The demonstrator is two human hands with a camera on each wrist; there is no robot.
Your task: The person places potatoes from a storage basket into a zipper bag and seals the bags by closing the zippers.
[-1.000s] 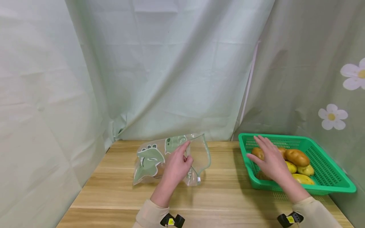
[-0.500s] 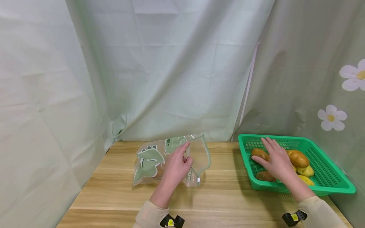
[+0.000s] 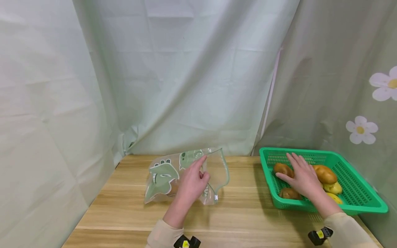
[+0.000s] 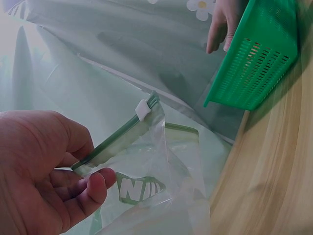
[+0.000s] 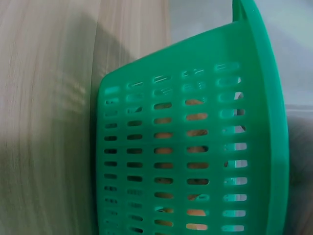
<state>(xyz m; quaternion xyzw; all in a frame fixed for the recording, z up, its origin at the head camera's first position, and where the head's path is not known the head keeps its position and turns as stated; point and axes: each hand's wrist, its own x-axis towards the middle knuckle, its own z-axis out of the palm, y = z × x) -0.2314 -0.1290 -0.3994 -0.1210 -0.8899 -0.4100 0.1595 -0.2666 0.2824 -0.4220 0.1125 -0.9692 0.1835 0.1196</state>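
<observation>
Clear plastic zip bag [image 3: 186, 175] with green dinosaur print lies on wooden table [image 3: 235, 217]; we pinch its zipper edge with left hand [image 3: 192, 184], mouth held open toward basket. Green basket [image 3: 356, 196] sits at table's right, holding potatoes [image 3: 325, 174]. Our right hand [image 3: 302, 177] hovers inside, fingers spread flat over potatoes, grasping nothing.

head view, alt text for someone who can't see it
A left hand pinches a clear zip bag on a wooden table, while the right hand rests open over potatoes in a green basket.
</observation>
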